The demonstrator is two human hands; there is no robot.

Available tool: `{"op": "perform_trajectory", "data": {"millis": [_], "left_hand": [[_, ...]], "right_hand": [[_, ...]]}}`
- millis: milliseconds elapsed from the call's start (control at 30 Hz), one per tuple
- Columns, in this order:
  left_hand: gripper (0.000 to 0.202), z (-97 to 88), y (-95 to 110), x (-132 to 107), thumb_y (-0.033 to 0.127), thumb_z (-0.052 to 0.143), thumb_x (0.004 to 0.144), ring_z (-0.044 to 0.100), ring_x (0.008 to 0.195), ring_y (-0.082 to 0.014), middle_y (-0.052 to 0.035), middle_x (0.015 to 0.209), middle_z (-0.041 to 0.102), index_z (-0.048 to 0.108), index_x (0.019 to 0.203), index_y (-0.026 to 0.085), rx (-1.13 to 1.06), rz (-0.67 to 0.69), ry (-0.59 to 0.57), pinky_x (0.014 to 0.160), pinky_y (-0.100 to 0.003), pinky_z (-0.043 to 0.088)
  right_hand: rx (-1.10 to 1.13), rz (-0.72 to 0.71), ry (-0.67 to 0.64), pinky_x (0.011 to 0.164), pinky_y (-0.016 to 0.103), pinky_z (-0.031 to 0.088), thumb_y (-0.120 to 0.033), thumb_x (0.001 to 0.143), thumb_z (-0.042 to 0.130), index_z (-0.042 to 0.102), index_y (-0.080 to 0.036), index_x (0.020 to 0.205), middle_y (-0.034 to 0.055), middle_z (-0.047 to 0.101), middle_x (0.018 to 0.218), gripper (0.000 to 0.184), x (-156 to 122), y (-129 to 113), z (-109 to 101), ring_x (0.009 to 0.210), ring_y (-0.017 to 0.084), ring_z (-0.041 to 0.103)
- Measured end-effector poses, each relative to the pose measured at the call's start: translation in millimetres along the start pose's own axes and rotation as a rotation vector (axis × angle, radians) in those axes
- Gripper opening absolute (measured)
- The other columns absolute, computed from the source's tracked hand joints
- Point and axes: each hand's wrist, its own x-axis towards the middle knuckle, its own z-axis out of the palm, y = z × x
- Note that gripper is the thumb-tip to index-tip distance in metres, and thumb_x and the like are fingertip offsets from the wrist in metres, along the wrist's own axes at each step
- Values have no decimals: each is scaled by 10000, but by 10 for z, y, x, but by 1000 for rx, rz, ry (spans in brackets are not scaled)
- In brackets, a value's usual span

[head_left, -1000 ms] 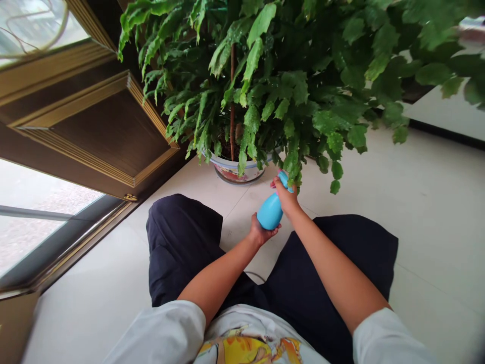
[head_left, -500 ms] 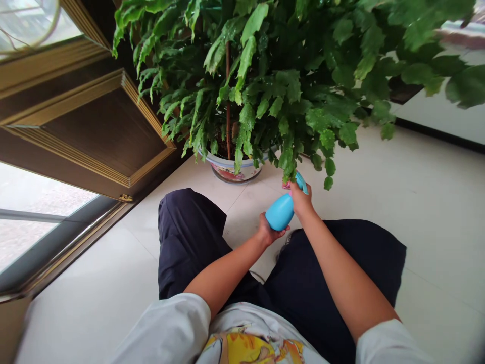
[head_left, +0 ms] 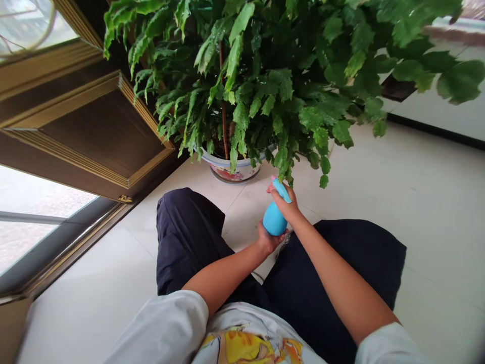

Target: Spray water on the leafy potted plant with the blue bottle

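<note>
A blue spray bottle [head_left: 275, 219] is held between both hands, over the floor between my knees. My left hand [head_left: 268, 238] cups its rounded base from below. Up at the neck and the spray head, my right hand [head_left: 287, 202] is closed around the bottle, with a bit of pink showing at the front. Just beyond the spray head hang the lowest green stems of a large leafy plant [head_left: 257, 91]. Water drops glint on some of its leaves. The plant stands in a white patterned pot [head_left: 234, 170], its rim partly covered by foliage.
To the left is a brown door [head_left: 87, 129] with gold trim, beside a bright opening. Pale tiles cover the floor [head_left: 379, 187]. My bent legs in dark trousers [head_left: 189, 237] lie on both sides of my hands. A white wall [head_left: 447, 101] rises at the right.
The spray bottle has turned more upright, and its head has swung left. My right hand has moved left and slightly down with it; my left hand still supports the base.
</note>
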Motion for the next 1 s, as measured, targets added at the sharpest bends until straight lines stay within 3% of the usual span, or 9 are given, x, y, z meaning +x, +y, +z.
{"op": "perform_trajectory", "data": {"millis": [100, 200, 367, 467, 733, 833, 900, 1000], "left_hand": [[613, 14, -23, -60, 550, 260, 961, 651, 769, -260, -148, 982, 661, 567, 1305, 146, -62, 101, 76, 561, -290, 470], [512, 105, 5, -147, 476, 310, 975, 664, 853, -249, -135, 1091, 671, 587, 1279, 170, -142, 215, 80, 669, -325, 542], [565, 248, 14, -314, 512, 295, 982, 682, 960, -271, -148, 1112, 677, 603, 1260, 130, -150, 398, 70, 693, -320, 570], [588, 265, -18, -423, 549, 287, 978, 687, 982, -277, -137, 1069, 688, 615, 1232, 133, -109, 419, 61, 695, -312, 581], [642, 319, -1, -657, 621, 306, 955, 683, 982, -291, -137, 1053, 688, 599, 1235, 123, 56, 408, 1, 675, -316, 583], [650, 418, 47, -763, 615, 273, 976, 685, 942, -286, -140, 1082, 685, 577, 1267, 119, 205, 399, -79, 657, -323, 571], [639, 461, 71, -817, 595, 263, 984, 689, 928, -289, -146, 1165, 674, 546, 1336, 144, 331, 401, -200, 640, -342, 568], [708, 453, 81, -828, 661, 356, 931, 709, 882, -290, -147, 1286, 642, 419, 1480, 220, 460, 335, -404, 617, -367, 576]], "right_hand": [[-56, -67, -72, 729, 356, 511, -448, 892, 553, 624, -246, 774, 33, 692, 781, 244, -70, -129, 75, 757, 213, 654], [-83, -123, -92, 699, 346, 498, -429, 904, 554, 598, -242, 766, 28, 673, 736, 236, -117, -263, 100, 716, 208, 641], [-40, -309, -179, 785, 353, 511, -394, 937, 548, 636, -239, 865, 32, 705, 842, 192, -237, -552, 43, 830, 217, 672], [-34, -382, -187, 848, 363, 511, -370, 948, 546, 653, -243, 955, 40, 720, 933, 166, -324, -741, 1, 924, 225, 676], [-120, -412, -73, 735, 344, 503, -383, 962, 526, 618, -231, 812, 26, 658, 765, 232, -450, -979, -123, 768, 207, 632], [-83, -376, 29, 765, 342, 530, -414, 961, 540, 666, -227, 905, 42, 711, 888, 232, -485, -1123, -269, 834, 210, 669], [-55, -361, 100, 787, 345, 547, -447, 956, 548, 680, -228, 936, 50, 730, 948, 257, -503, -1221, -388, 888, 221, 689], [-24, -342, 177, 818, 355, 556, -487, 952, 545, 677, -224, 839, 46, 730, 882, 316, -522, -1266, -545, 890, 228, 705]]}}
